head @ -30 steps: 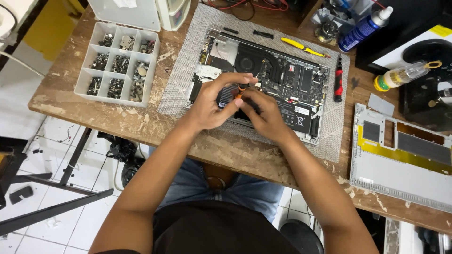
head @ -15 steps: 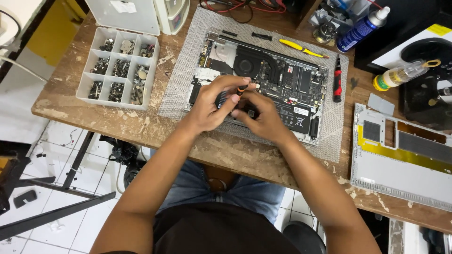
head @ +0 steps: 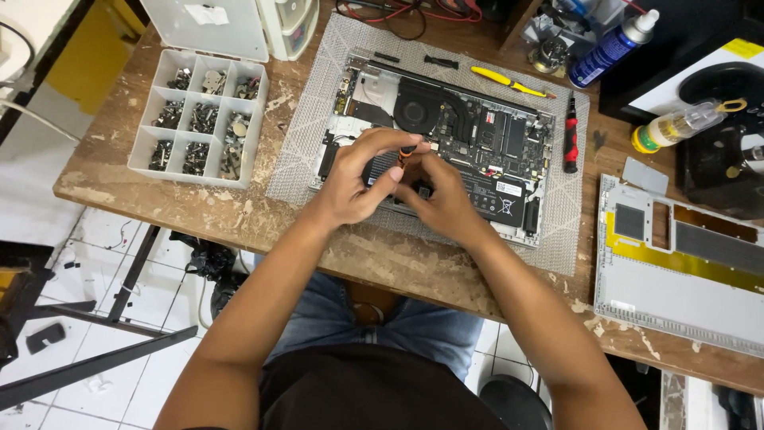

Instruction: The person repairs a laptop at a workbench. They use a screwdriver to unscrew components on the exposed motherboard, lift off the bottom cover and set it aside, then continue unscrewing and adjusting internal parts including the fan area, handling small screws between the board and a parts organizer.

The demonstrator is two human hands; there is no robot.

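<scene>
**Two hands pinched together over an opened laptop**

An opened laptop (head: 446, 147), its back cover removed, is laid on a grey mesh mat (head: 318, 103) on a worn wooden workbench (head: 159, 191). Above its lower middle, the left hand (head: 358, 179) and right hand (head: 442, 199) are brought together, fingers curled, and a small dark and orange part (head: 407, 151) is pinched between the fingertips. A compartmented screw tray (head: 199, 119) is seen to the left, a red-handled screwdriver (head: 571, 135) to the right.
</scene>
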